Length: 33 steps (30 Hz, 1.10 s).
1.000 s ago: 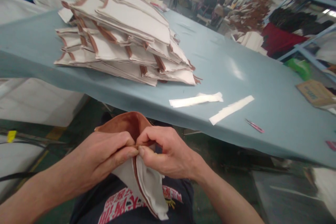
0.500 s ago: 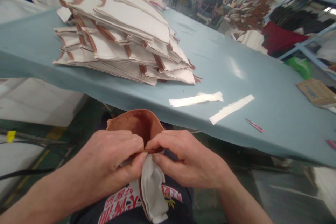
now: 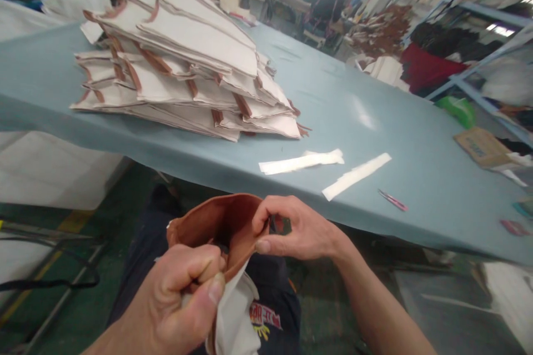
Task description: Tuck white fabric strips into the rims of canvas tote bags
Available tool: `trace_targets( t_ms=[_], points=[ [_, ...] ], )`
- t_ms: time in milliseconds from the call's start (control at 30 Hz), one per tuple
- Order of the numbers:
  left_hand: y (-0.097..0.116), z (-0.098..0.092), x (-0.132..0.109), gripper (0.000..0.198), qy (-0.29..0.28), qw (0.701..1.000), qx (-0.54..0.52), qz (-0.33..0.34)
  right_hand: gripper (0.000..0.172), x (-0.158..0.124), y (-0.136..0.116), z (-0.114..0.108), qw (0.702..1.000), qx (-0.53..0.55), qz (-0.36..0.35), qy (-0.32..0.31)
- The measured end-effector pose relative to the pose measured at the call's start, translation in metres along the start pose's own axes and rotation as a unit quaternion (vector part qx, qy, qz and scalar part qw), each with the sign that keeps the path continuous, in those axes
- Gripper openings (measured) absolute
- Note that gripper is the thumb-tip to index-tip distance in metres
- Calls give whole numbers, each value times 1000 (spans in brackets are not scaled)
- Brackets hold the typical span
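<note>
Over my lap I hold a tube-shaped fabric piece (image 3: 245, 238), brown and suede-like inside, off-white outside. Its mouth gapes upward. My left hand (image 3: 187, 288) pinches the near edge of the rim between thumb and curled fingers. At the right side of the rim, my right hand (image 3: 300, 227) pinches the edge between thumb and forefinger. A white flap hangs below the left hand's grip. The lower end of the piece and the inside bottom are hidden.
A stack of off-white, brown-edged pieces (image 3: 191, 61) lies on the blue-covered table (image 3: 333, 105). Nearer are two white strips (image 3: 357, 176) and pink-handled snips (image 3: 392, 200). A cardboard box (image 3: 481, 147) stands at the right. Metal shelving lies beyond.
My hands, formerly close together at the near rim, have moved apart. The left is lower and nearer; the right has slid up and right along the edge. The mouth now tilts more.
</note>
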<state>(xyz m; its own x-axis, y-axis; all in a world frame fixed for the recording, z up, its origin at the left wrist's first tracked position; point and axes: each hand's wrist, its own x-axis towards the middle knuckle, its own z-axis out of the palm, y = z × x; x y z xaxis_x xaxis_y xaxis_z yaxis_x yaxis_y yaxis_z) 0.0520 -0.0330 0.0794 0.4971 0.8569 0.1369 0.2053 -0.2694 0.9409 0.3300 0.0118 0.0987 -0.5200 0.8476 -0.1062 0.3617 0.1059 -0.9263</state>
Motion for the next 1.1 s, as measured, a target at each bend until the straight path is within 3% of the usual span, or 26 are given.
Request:
trace_targets(
  t_ms=[100,200,267,433,567,700,800,933,1100],
  points=[
    [-10,-9,-5,56,-13,997,-54,-44,38,-3,8,4,1000,3,-23,4],
    [-26,-23,-6,64,-23,983,-131,-123,25,-4,12,9,998,-26,-48,20],
    [-34,-32,-4,68,-33,981,-139,-135,17,-3,13,12,997,-46,-63,24],
    [-27,-49,3,64,-60,995,-55,-65,19,1,12,15,991,-103,-88,11],
    [-16,-63,12,61,-51,998,0,-28,6,5,9,14,988,-98,-122,11],
    [-14,-83,28,56,15,998,39,-54,22,7,-9,10,990,-8,-136,41],
    [-8,-92,46,36,-25,997,67,-27,34,11,-31,9,987,78,-128,55],
    [9,-85,68,23,-122,989,71,52,49,24,-52,13,979,161,-122,24],
    [23,-63,79,23,-86,995,15,51,54,36,-45,15,982,164,-90,19]
  ],
)
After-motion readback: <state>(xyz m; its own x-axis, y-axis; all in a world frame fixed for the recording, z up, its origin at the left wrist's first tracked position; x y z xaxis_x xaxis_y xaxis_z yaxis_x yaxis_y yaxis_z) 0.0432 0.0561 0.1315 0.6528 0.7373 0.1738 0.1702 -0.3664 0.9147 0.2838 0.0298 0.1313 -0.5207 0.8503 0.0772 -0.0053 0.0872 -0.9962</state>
